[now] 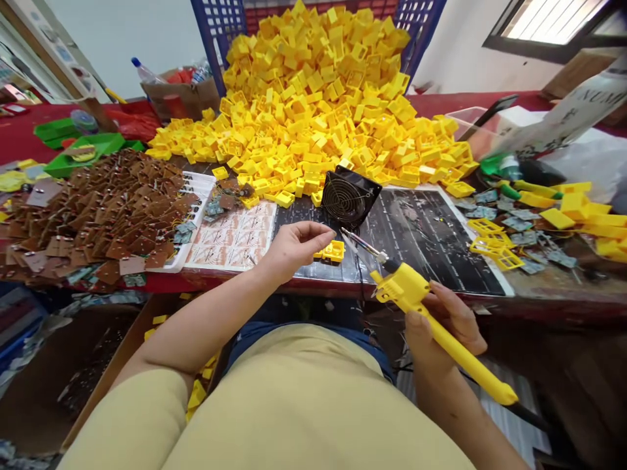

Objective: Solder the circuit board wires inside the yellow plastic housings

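My right hand [443,329] is wrapped round the yellow handle of a soldering gun [409,287]. Its metal tip points up and left, close to the fingertips of my left hand [296,248]. Thumb and forefinger of that left hand are pinched together; whatever they hold is too small to make out. Just below those fingertips, a small yellow plastic case [334,250] lies on the black mat, partly hidden by the hand. Behind the tip stands a black fan [349,198] with a round grille.
Yellow cases [313,124] spill in a large heap from a blue crate [223,32] at the back. Brown circuit boards [98,215] are piled on the left. Printed sheets [232,235] lie beside the mat [431,241]. Yellow frames [494,243] and small boards sit on the right.
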Tool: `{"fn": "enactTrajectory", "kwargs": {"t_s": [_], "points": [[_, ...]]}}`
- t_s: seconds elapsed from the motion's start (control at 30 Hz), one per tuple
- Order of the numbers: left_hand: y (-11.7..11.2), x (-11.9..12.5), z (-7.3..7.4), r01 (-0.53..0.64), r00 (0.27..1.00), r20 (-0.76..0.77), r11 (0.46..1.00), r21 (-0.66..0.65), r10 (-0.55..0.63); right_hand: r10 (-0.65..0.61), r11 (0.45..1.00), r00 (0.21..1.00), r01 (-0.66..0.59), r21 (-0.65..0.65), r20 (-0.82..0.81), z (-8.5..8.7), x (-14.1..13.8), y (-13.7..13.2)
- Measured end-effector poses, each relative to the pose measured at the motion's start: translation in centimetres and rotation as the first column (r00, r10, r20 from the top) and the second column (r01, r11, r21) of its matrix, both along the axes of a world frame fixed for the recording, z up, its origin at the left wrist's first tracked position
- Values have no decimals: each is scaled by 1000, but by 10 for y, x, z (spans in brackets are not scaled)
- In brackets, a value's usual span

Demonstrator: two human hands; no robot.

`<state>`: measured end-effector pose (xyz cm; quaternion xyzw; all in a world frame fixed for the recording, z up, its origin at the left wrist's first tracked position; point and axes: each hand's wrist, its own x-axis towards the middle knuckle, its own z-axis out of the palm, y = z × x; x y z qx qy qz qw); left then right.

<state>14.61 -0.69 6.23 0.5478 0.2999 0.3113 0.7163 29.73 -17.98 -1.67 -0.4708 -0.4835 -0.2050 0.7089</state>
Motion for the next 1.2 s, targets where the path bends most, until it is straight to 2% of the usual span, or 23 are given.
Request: {"fn": "enactTrajectory", "kwargs": {"t_s": [0.13,0.53,0.93,1.2], "points": [[-4,6,1,-28,1000,-2,996,-84,28,-5,1000,1000,5,-30,-1,-2,1,-4],[-3,9,-8,4,999,33,992,-127,0,-7,996,1000,8,-92,15,-1,-2,-4],[-1,7,-19,37,998,46,996,-87,-34,-16,989,1000,18,-144,17,0,-6,-6],[-3,10,-23,-41,996,75,999,-26,43,0,990,1000,1,-142,10,-3,-8,-4]]}}
